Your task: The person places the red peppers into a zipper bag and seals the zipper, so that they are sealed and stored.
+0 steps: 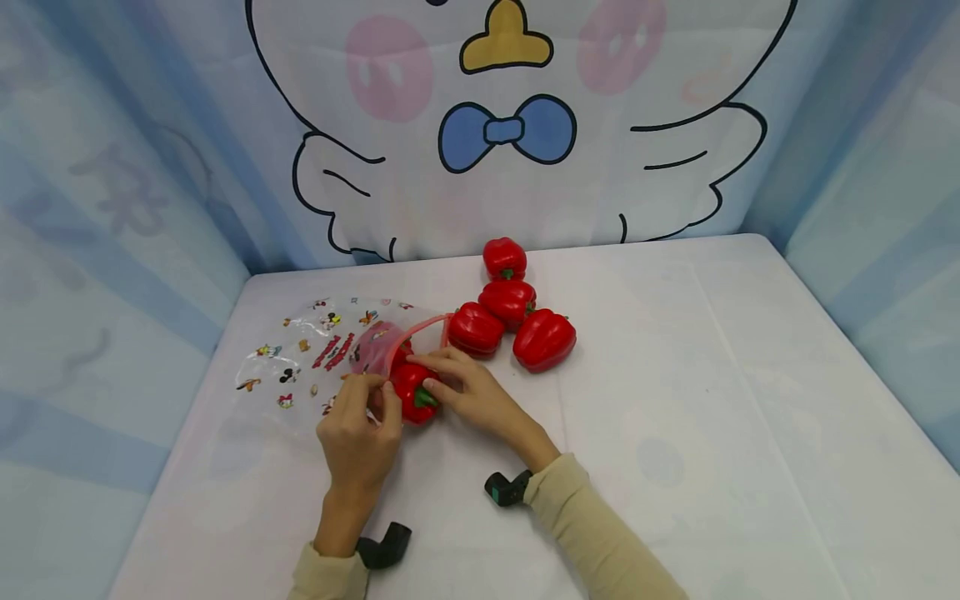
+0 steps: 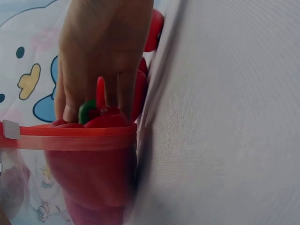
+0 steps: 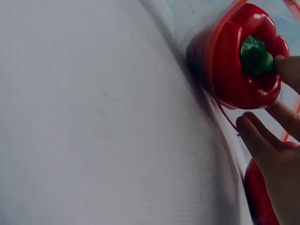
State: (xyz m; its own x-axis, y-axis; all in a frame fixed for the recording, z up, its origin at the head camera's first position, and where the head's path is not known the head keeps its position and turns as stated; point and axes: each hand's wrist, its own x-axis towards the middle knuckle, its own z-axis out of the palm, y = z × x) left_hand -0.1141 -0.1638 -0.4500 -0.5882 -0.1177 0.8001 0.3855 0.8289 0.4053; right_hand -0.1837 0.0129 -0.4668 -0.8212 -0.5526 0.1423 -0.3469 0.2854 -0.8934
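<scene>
White tabletop [image 1: 675, 417], red pepper [image 1: 408, 382] partly in bag [image 1: 307, 379] — right hand's [image 1: 476, 396] fingers beside stem [image 1: 424, 398]

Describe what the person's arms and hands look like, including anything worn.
The left hand and right hand are bare, without gloves. The left sleeve and right sleeve are plain beige. A black, angular camera sits at each wrist; the right camera shows a small green patch. I see no cables.

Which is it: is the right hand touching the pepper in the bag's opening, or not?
Touching. The right wrist view shows the right hand with its thumb against the red pepper, beside the green stem.
</scene>
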